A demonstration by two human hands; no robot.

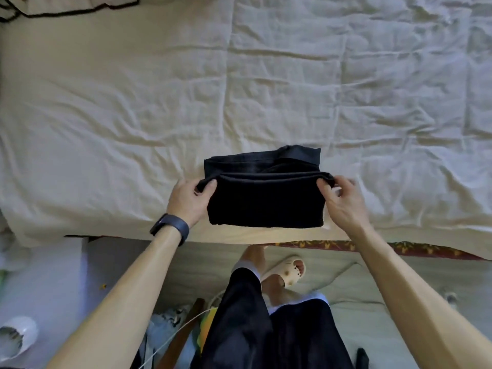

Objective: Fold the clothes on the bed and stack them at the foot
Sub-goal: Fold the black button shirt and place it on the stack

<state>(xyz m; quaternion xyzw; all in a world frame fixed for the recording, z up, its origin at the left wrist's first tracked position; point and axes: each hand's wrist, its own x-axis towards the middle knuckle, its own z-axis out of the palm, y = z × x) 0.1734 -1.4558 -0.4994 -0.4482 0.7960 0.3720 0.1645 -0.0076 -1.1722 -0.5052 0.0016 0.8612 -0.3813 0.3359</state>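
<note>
Pinching from both ends, I have the black garment [266, 206] by the upper edge of its top fold. It rests on the bed [292, 83] just beside the near edge, right in front of me.

Far to the left, at the top corner of the bed, a pale garment [66, 6] with dark trim lies bunched, well apart from my work. It looks unfolded as yet. Next comes my left hand [190, 199], a dark wristband [170, 227] on its wrist, with the thumb on top and the fingers tucked under, nipping the left corner of the fold. Between my hands the cloth is a compact rectangle. A lower layer, and what seems a waistband, show beyond the held edge at the upper right. My right hand [343, 199] nips the right corner the same way, thumb and forefinger closed on the cloth and the other fingers loosely bent behind.

I judge this to be the last fold of this piece, or the squaring-up after it. The next move calls for laying that edge level with the layer below and smoothing it flat. Then the bundle must go to the foot of the bed without the layers sliding, though I cannot tell from here which edge is the foot. After that the pale piece wants fetching.
</note>
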